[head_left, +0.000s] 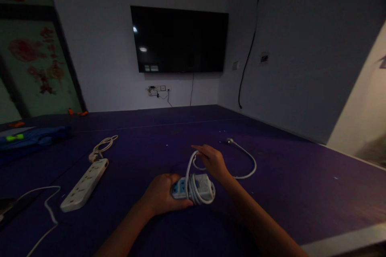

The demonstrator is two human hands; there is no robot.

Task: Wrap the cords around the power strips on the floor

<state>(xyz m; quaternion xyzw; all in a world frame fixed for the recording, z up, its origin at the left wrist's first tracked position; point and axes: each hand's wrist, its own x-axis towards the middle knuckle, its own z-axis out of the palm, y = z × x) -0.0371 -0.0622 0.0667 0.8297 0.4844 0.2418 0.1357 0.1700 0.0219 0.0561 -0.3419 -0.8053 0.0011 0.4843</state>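
I see the left hand (161,197) closed around the near left end of a small power strip (205,184), pressing it down on the purple floor (286,184) close to me, near the middle. The right hand (212,161) sits just past the strip, with its fingers loosely curled and a loop of the white cord (189,168) hanging from them. A few turns of that cord already lie around the strip, so I think the winding is partway done. A long piece is not wound yet. It curves out to the right on the floor and ends at the plug (229,141), which lies farther away. To the left, well apart, a longer white strip (85,184) lies flat and untouched, with its own bundled cord (101,147) at its far end. A thin white cable (48,204) snakes along the near left edge. A blue thing (36,138) lies at the far left, too dark for me to name. The floor is dark and flat and runs back to the walls. On the far wall hangs a big black TV (181,40), switched off, with wall sockets (158,89) under it. A black cable (251,44) runs down the right wall. On the left is a pale panel with red marks (33,64).
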